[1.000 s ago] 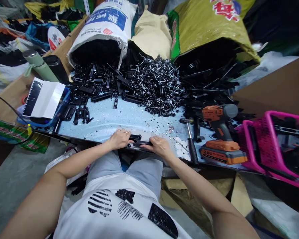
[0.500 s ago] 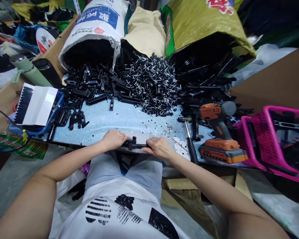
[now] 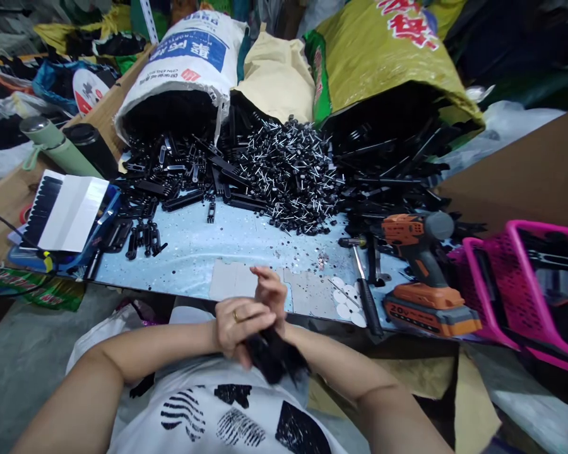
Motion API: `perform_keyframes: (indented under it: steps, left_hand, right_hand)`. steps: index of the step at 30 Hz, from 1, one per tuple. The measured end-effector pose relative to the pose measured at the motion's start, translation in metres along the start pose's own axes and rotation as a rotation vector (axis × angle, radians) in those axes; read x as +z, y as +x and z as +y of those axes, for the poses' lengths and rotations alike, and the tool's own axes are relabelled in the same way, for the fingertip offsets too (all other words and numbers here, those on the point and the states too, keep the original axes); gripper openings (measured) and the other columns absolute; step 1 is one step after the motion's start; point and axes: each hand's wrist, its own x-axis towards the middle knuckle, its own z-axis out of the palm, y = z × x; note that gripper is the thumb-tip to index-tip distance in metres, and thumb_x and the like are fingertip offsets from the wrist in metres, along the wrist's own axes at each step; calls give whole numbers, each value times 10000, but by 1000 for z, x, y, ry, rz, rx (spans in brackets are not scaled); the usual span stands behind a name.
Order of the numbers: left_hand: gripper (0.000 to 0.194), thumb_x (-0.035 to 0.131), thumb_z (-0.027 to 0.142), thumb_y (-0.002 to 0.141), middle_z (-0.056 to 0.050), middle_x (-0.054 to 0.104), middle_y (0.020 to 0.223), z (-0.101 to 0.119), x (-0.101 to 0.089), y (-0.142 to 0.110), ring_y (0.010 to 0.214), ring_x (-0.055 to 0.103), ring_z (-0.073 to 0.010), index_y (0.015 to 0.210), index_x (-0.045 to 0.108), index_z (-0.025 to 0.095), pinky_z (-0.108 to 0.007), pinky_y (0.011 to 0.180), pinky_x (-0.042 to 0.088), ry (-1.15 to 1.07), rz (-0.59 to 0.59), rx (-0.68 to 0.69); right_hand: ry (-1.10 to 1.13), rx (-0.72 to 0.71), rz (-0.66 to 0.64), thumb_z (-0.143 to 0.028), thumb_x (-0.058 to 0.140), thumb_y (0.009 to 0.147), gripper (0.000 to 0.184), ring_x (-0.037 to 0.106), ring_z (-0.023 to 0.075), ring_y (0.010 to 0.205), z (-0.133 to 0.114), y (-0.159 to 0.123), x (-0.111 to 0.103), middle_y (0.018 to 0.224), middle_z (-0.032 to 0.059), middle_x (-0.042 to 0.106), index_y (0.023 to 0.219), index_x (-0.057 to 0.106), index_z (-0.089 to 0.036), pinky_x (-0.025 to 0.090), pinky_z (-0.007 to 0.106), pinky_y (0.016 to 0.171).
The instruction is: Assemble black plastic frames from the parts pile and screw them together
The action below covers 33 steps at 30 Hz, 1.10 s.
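Note:
In front of my waist, my two hands are together. My left hand [image 3: 240, 325], with a ring on one finger, is closed on a dark bundle of black plastic parts [image 3: 272, 358]. Motion blurs the bundle, so I cannot tell how many pieces it has. My right hand [image 3: 271, 291] is raised just behind the left, its fingers loosely bent and apart with nothing visible in them. The left fingers partly hide its palm, and the black parts lie across its wrist. Grey flat pads [image 3: 236, 279] line the bench edge just beyond the hands.
A heap of black-headed metal pins [image 3: 293, 173] lies mid-bench, between piles of black plastic parts [image 3: 170, 167]. A hammer [image 3: 365, 284], an orange drill [image 3: 419, 271] and pink baskets [image 3: 497, 277] stand right. A blue tray [image 3: 82, 252] is left; open sacks [image 3: 184, 57] lie behind.
My hands have left the bench edge, where they were apart on a black part, and come together closer to my body. The black parts are now in my left hand. The view has shifted slightly.

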Motion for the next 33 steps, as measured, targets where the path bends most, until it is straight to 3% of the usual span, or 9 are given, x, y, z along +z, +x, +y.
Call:
perform_keyframes:
  steps: [3,8,11,14,18,22,25,28,33]
  left_hand:
    - [737,297,778,774,-130,641,1018,-46,2,27,943,597,-261,1184,608,250,-385,792,476,132,-20,9]
    - [622,443,583,856,-185,599,1065,-118,-8,96,994,557,-272,1334,474,186,-360,835,423,418,-162,-204]
    - [525,448,473,896,-180,560,1161,-142,-20,122,1106,482,-284,1298,471,136,-381,923,366,509,-34,-390]
    - [451,399,412,915,-190,551,1160,-165,-40,126,1107,469,-288,1187,509,70,-361,911,371,520,159,-703]
    - [518,558,434,800,-235,542,1160,-199,-61,133,1095,476,-317,1115,538,22,-364,897,391,400,152,-1023]
    - [351,604,266,758,-215,558,1147,-210,-70,149,1109,473,-312,1034,587,51,-401,915,387,286,68,-1057]
    - [274,537,235,801,-181,553,1143,-196,-77,139,1154,441,-304,1029,568,86,-435,968,350,338,292,-866]
    - [258,491,241,841,-132,566,1093,-166,-81,102,1088,496,-244,1069,518,122,-377,967,373,289,460,-540]
    - [271,428,248,888,-109,584,1052,-109,-59,37,981,570,-212,1129,491,145,-332,861,458,98,218,-238]
  right_hand:
    - [-148,-108,-255,-443,202,942,405,453,243,1144,55,71,0,1197,116,500,1086,510,-222,384,448,948]
    - [-787,-135,-503,-335,481,891,284,380,305,1144,130,200,-9,1256,160,470,1061,600,-141,350,460,916]
    - [-907,-157,-594,-330,578,841,236,381,324,1128,149,234,-7,1253,166,477,929,654,-124,354,466,881]
    - [-759,-102,-560,-361,608,818,231,455,294,1063,155,244,-11,1163,143,552,833,644,-134,382,449,861]
    - [-265,150,-446,-458,581,808,357,571,198,848,144,239,-20,925,83,625,1002,560,-159,473,364,750]
    - [193,212,-364,-519,630,737,684,602,185,935,113,196,-13,1069,72,600,1276,314,-241,507,364,805]
    - [314,247,-400,-568,642,702,661,612,207,976,98,140,-16,1141,90,565,1205,353,-252,513,387,827]
    - [241,292,-346,-570,687,657,660,627,208,931,99,86,-47,1106,85,570,1141,378,-246,527,378,790]
    - [-162,212,-412,-452,703,695,452,621,215,893,101,46,-119,972,72,628,1027,520,-206,507,374,800]
